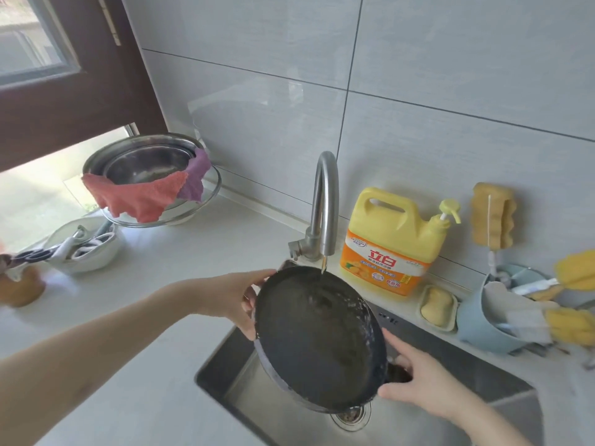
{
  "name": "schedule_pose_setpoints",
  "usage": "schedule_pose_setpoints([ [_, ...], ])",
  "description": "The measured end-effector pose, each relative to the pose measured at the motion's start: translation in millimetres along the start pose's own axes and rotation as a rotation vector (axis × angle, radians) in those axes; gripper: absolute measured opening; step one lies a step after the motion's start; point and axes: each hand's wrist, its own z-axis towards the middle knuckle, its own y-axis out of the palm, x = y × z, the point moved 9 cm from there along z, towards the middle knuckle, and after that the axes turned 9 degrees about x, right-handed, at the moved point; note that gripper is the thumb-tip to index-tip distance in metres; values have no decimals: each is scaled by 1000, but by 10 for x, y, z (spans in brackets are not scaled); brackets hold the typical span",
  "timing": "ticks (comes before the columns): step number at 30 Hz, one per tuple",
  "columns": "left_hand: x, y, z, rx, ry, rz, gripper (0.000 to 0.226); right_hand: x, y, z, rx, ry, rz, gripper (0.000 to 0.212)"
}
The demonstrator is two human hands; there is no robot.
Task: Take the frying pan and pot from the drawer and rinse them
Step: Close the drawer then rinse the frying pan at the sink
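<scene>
You are holding the round, dark non-stick frying pan (318,342) over the stainless steel sink (476,378), tilted so its inside faces you, with a thin stream of water from the curved steel tap (325,201) landing on its far rim. Your left hand (246,297) grips the pan's left edge — thumb along the far-left rim, fingers curled round the side. Your right hand (418,384) is wrapped round the pan's dark handle (397,373) at the near right, thumb over the top of it. The round sink drain (351,416) shows just below the pan's near edge.

On the pale worktop (180,284), right of the tap, stands a large yellow-and-orange detergent jug with a pump top (391,243); just near of it a yellow bar of soap lies in a small pale green dish (438,308). Farther right, a blue plastic holder (483,320) carries brushes and yellow sponges, and a yellow sponge (492,217) hangs against the grey wall tiles. Far left, nested steel and glass bowls (145,162) sit on the worktop with a red cloth (135,197) and a purple cloth (196,175) draped over the rim — nearer and to the left, a small white bowl (87,249) holds scissors and other utensils
</scene>
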Motion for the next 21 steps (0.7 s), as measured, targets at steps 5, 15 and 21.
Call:
schedule_pose_setpoints([
  [5, 41, -76, -69, 113, 101, 76, 122, -21, 70, 101, 273, -44, 51, 118],
  [15, 443, 448, 35, 577, 425, 16, 120, -133, -917, -278, 632, -234, -341, 123],
  [21, 667, 777, -96, 778, 614, 159, 116, -61, -1064, -697, 836, -366, -527, 129],
])
